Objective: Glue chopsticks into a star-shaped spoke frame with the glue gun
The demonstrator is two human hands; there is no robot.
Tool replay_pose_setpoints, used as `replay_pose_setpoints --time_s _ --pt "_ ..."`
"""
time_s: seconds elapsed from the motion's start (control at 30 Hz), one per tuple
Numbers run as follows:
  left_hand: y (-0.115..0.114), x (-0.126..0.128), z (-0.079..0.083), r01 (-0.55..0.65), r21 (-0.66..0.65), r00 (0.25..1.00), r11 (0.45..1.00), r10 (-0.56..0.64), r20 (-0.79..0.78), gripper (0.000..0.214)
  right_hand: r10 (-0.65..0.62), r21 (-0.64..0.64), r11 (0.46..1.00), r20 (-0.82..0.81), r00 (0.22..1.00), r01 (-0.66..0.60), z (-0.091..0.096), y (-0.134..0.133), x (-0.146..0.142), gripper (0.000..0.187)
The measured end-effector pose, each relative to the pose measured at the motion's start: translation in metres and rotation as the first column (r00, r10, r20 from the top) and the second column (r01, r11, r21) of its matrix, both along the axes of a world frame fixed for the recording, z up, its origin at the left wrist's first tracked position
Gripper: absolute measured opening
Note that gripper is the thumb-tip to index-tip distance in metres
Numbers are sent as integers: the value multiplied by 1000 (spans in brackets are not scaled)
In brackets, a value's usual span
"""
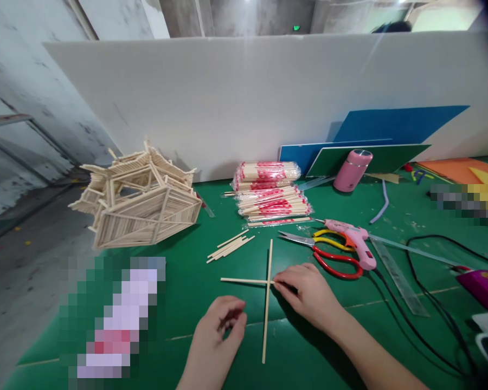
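My right hand pinches the right end of a short wooden chopstick piece, close to where it meets a long wooden chopstick. The two cross at right angles on the green table, the long one pointing away from me. Just left of the long chopstick hovers my left hand, its fingers loosely curled, thumb apart, nothing between them. Several cut chopstick pieces lie beyond the crossing. Red-and-yellow-handled scissors and a pink hot glue gun rest beyond my right hand.
A model building of sticks stands at the left. Wrapped chopstick bundles lie at the back near a white board. On the right are a pink bottle, a clear ruler, and a black cable.
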State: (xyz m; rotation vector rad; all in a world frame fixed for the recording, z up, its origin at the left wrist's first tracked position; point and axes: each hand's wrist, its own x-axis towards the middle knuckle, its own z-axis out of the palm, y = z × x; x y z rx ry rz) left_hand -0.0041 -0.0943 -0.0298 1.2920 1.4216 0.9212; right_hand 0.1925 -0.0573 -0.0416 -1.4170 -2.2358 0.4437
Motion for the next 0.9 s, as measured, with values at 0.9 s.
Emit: replay_pose_setpoints --time_s 0.9 --pt "55 12 -15 652 214 522 727 -225 -823 24 14 -40 999 40 999 -13 -14 -1 0 16"
